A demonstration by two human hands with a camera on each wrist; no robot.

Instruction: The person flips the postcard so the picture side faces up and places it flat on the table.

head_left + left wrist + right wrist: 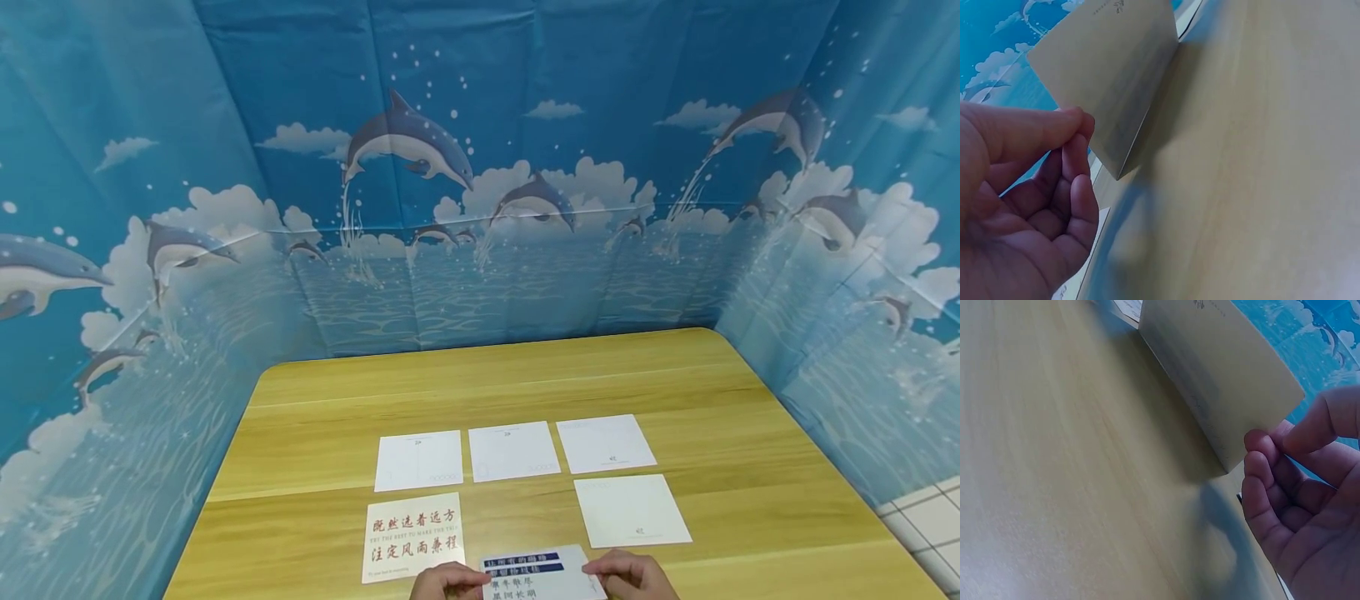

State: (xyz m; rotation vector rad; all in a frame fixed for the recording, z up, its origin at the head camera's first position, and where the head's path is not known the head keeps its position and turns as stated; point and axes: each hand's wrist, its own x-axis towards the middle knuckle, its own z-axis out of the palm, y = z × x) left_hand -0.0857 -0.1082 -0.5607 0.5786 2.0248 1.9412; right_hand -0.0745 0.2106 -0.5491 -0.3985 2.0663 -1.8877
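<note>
Between my two hands is a postcard with dark blue bands and Chinese writing on the side seen from the head view. My left hand pinches its left edge between thumb and fingers, and my right hand pinches the right edge. Both wrist views show the card's plain cream back, the card tilted up with its lower edge close to the wooden tabletop. Beside my left hand lies a cream postcard with red Chinese lettering. Above my right hand is a blank-looking postcard.
Three white postcards form a row farther back: a left one, a middle one and a right one. The wooden table meets a blue dolphin-print curtain at its back and sides. White floor tiles show at right.
</note>
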